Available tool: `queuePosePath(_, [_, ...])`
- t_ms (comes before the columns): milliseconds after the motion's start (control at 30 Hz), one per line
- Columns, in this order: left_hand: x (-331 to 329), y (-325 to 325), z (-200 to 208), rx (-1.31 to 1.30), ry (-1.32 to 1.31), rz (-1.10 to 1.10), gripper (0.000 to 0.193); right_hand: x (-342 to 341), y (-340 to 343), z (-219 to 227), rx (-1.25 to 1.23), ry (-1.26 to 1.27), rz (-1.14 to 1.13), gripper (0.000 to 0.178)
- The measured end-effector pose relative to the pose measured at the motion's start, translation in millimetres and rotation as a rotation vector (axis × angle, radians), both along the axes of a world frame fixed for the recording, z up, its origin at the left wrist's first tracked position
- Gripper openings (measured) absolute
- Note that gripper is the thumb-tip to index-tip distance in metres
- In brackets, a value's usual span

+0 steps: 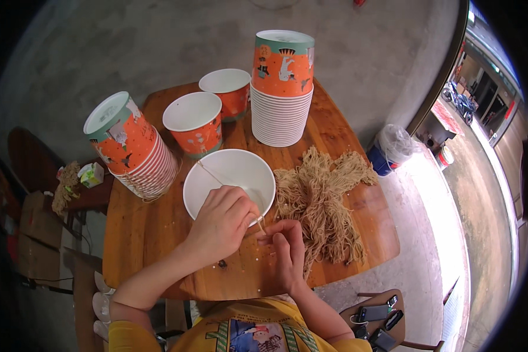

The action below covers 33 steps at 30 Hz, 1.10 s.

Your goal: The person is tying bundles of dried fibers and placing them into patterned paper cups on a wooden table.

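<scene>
My left hand point(222, 222) rests on the near rim of a white paper bowl point(229, 176) and pinches a thin tan strand that runs across the bowl's inside. My right hand point(286, 245) is just beside it on the wooden table point(152, 229), fingers closed on the same strand's end near a pile of tan noodle-like strands point(325, 202). Both hands meet at the bowl's front right edge.
Two orange paper bowls point(195, 122) point(227, 91) stand upright behind the white one. An upside-down stack of orange bowls point(283, 88) stands at the back, another stack point(134, 146) leans at the left. A stool with phones point(376, 320) is at lower right, a blue bin point(390, 149) on the right.
</scene>
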<state>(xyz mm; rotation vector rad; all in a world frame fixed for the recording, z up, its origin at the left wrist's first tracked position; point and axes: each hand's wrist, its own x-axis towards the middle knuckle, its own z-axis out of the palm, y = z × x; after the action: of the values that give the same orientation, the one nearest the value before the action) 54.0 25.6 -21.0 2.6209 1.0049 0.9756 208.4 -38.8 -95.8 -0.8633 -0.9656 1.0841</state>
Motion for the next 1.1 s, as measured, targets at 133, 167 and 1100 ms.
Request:
queuePosePath(133, [0, -1, 3, -0.002, -0.011, -0.035, 0.008, 4, -1, 11, 0.010, -0.291, -0.015, 0.016])
queuePosePath(167, [1, -1, 3, -0.010, -0.027, -0.036, 0.007, 4, -1, 14, 0.045, -0.460, -0.056, 0.020])
queuePosePath(1100, [9, -1, 8, -0.320, -0.047, -0.111, 0.009, 21, 12, 25, -0.077, 0.008, 0.155, 0.014])
